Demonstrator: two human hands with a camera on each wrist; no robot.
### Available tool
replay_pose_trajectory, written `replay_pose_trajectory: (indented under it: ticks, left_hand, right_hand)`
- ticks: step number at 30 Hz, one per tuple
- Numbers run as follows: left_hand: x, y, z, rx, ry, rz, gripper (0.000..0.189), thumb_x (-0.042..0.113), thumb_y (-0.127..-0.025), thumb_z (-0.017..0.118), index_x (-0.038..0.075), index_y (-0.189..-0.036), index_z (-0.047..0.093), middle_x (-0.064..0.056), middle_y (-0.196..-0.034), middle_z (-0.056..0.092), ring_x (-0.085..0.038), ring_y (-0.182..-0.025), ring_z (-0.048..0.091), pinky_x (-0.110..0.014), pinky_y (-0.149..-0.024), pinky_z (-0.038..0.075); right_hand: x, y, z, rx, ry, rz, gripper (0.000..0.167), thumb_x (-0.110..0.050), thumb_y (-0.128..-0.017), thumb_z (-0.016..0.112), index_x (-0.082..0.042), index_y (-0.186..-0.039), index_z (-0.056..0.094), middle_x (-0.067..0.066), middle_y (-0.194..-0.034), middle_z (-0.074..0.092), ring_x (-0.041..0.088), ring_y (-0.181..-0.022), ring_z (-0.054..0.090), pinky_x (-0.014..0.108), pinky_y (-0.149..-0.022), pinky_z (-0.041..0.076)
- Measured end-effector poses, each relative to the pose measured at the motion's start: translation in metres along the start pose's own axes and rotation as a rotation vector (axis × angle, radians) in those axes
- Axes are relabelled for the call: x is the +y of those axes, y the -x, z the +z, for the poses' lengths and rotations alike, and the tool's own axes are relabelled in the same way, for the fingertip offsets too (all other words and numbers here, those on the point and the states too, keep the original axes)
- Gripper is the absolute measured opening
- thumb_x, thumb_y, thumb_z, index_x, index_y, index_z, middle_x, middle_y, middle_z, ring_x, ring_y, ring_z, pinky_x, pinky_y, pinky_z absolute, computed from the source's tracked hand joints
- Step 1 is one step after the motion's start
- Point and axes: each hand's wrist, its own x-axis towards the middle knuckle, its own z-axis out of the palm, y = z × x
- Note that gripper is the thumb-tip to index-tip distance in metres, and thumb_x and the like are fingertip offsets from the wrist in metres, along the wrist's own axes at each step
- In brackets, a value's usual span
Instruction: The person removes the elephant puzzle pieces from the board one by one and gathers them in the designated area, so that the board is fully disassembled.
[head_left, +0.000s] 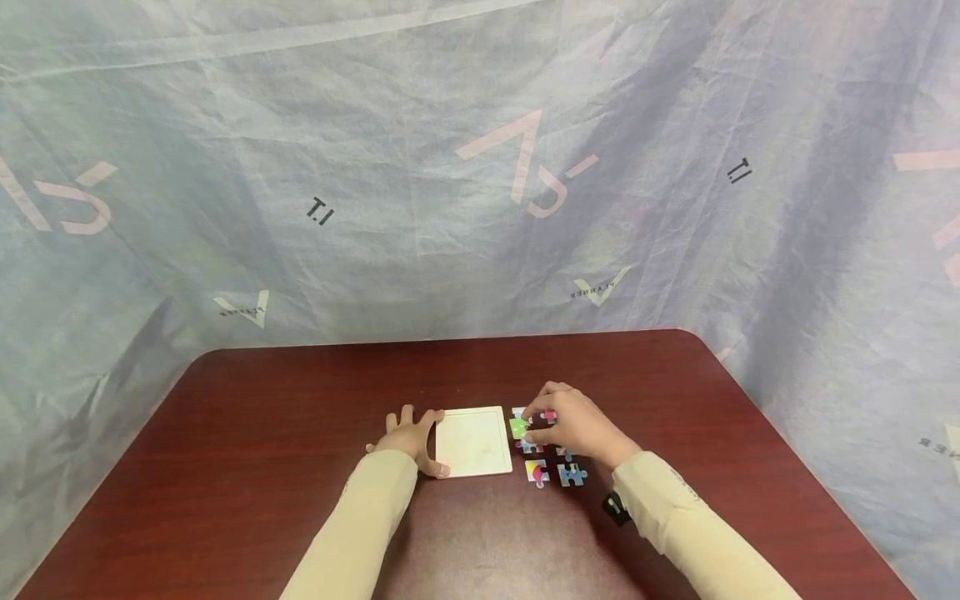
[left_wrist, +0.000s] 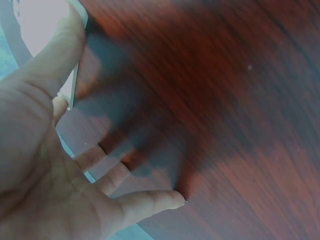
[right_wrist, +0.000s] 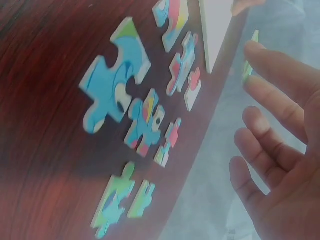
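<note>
My left hand is spread at the left side of a pale square puzzle tray. Its thumb and one finger touch the tray's left corners, while the other fingers reach over the wood, nearly straight. Just right of the tray, my right hand pinches a green puzzle piece between thumb and finger. The right wrist view shows that piece edge-on, raised off the table. Below and around this hand lie several loose puzzle pieces, among them a blue one and a yellow and pink one.
A red-brown wooden table carries everything. A small black object lies beside the right sleeve, partly covered by it. Grey printed fabric hangs behind the table and along its sides.
</note>
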Motion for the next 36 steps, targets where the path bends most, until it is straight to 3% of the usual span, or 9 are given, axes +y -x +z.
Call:
replay_pose_trajectory:
  ticks: [26, 36]
  left_hand:
    - [-0.002, -0.002, 0.002, 0.012, 0.007, 0.001, 0.090, 0.023, -0.077, 0.092, 0.017, -0.152, 0.042, -0.026, -0.156, 0.026, -0.048, -0.143, 0.023, -0.084, -0.099, 0.027]
    - [-0.001, -0.001, 0.001, 0.006, -0.007, 0.005, 0.090, 0.023, -0.078, 0.091, 0.016, -0.153, 0.042, -0.026, -0.156, 0.026, -0.048, -0.143, 0.023, -0.084, -0.098, 0.028]
  right_hand:
    - [0.039, 0.042, -0.014, 0.028, 0.005, 0.014, 0.022, -0.020, -0.083, 0.086, -0.016, -0.103, 0.078, -0.002, -0.098, 0.060, 0.022, -0.088, 0.058, 0.035, -0.072, 0.050]
    - [0.051, 0.064, -0.016, 0.032, -0.028, 0.087, 0.024, -0.023, -0.084, 0.085, -0.015, -0.106, 0.078, 0.001, -0.098, 0.061, 0.022, -0.088, 0.057, 0.037, -0.073, 0.049]
